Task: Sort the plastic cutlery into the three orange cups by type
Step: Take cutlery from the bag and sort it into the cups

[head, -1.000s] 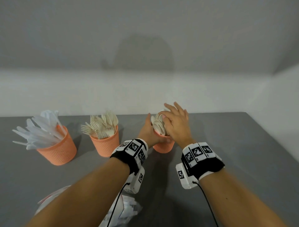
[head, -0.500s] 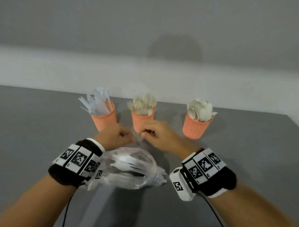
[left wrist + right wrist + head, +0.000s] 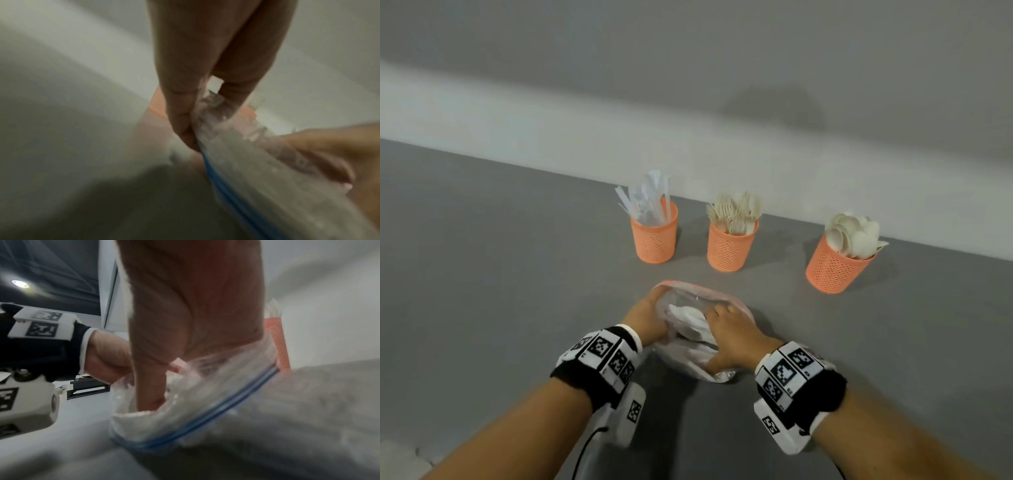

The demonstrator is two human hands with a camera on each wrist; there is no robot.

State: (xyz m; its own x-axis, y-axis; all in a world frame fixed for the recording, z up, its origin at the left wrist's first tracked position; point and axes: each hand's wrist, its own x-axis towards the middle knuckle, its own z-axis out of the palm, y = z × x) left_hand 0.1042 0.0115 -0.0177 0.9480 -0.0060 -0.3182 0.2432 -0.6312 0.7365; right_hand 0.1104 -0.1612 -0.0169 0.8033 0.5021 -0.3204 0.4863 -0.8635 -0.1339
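While both wrists carry black bands with coded markers at the bottom of the frame, the hands meet at a clear zip bag [image 3: 690, 356] lying on the grey desk [image 3: 500, 291] at lower centre. The left hand [image 3: 645, 317] pinches the bag's rim, holding its mouth apart; the right hand [image 3: 732, 337] reaches inside among white cutlery [image 3: 688, 317], though I cannot tell whether it grips a piece. Farther up, near the desk's back edge, three orange cups stand in a row: knives [image 3: 645, 202] in the left cup [image 3: 654, 240], forks [image 3: 734, 210] in the middle cup [image 3: 730, 248], spoons [image 3: 854, 236] in the right cup [image 3: 834, 270].
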